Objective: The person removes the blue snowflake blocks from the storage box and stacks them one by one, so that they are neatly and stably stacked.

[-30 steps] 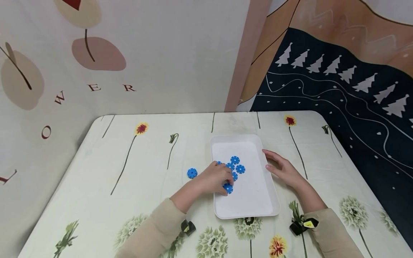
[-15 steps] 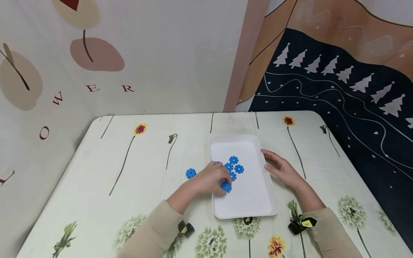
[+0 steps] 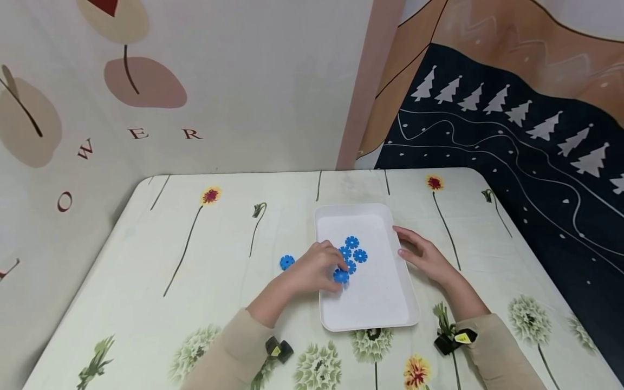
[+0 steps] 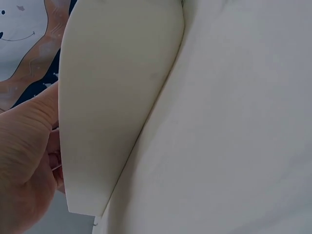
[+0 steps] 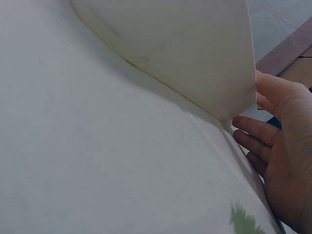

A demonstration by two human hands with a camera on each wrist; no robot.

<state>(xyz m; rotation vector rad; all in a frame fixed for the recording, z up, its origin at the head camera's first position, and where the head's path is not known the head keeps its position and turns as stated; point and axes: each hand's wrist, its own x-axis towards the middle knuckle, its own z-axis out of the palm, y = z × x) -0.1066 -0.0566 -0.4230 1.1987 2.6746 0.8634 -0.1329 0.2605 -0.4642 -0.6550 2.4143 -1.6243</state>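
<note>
My left hand (image 3: 319, 269) reaches over the left rim of a white tray (image 3: 375, 298) in the head view. Between its thumb and fingers it pinches a blue notched disc (image 3: 341, 276), tilted slightly. Several more blue discs (image 3: 352, 242) lie on the tray floor beyond the fingertips. Another blue disc (image 3: 287, 262) sits on the cloth, left of the tray. My right hand (image 3: 428, 261), fingers loosely bent, touches the tray's right side. In the left wrist view the tray wall (image 4: 112, 107) hides the left hand's fingertips. The right wrist view shows the right fingers (image 5: 253, 129) beside the tray's outer wall.
A floral cloth (image 3: 244, 303) covers the table. Printed fabric walls stand behind it and on the left, and a dark tree-patterned panel (image 3: 512, 157) lies at the right.
The pinched disc has risen a little and moved slightly away from the body in my left fingers. My right hand stays at the tray's side. The head view has shifted slightly.
</note>
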